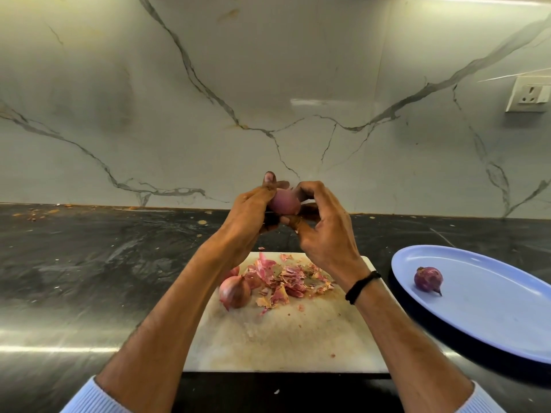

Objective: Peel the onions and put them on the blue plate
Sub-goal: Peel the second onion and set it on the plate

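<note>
Both hands are raised above the white cutting board (283,338). My left hand (249,210) grips a pink-purple onion (284,202) from the left, and my right hand (323,222) holds it from the right, fingers curled over its top and thumb at its underside. An unpeeled onion (235,290) lies on the board's left side beside a heap of dry pink skins (286,278). One peeled purple onion (428,279) rests on the blue plate (492,323) at the right.
The board and plate sit on a dark stone counter (89,278) against a marbled wall. A wall socket (527,98) is at the upper right. Small skin scraps lie along the counter's back edge (35,214).
</note>
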### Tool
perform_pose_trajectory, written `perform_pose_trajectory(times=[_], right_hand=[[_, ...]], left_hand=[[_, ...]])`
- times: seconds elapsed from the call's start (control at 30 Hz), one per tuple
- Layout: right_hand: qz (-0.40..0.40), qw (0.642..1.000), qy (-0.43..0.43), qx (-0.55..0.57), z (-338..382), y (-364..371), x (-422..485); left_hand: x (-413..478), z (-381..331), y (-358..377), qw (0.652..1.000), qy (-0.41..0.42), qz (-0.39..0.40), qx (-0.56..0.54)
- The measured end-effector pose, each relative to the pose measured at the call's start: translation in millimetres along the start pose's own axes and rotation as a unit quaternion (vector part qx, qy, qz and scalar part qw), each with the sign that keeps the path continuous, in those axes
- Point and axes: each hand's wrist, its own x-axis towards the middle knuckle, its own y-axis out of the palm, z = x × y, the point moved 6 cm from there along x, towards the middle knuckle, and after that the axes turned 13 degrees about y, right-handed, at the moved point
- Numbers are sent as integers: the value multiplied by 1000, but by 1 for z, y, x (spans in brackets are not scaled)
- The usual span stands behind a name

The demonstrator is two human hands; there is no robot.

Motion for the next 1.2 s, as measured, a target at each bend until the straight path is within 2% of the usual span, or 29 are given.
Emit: perform_pose_trajectory(times=[0.13,0.27,0.4,0.9,1.07,1.2], right_hand=[[-1,1000,-8,-18,-2,1,0],[-45,998,-12,-44,-4,-3,0],[-11,1000,16,7,-2,-4,2],[1,999,-5,-36,-4,1,1],[-31,997,-23,-62,-6,0,0],[-17,1000,-7,-12,-6,-1,1]], left_hand=[[0,3,0,1000,-3,-1,-14],[1,3,0,999,-6,-11,-30],[1,5,1,999,-4,-5,-37],[4,6,1,999,7,-4,-41],[5,6,-2,999,9,-13,-33],[6,5,-2,999,8,-15,-34]])
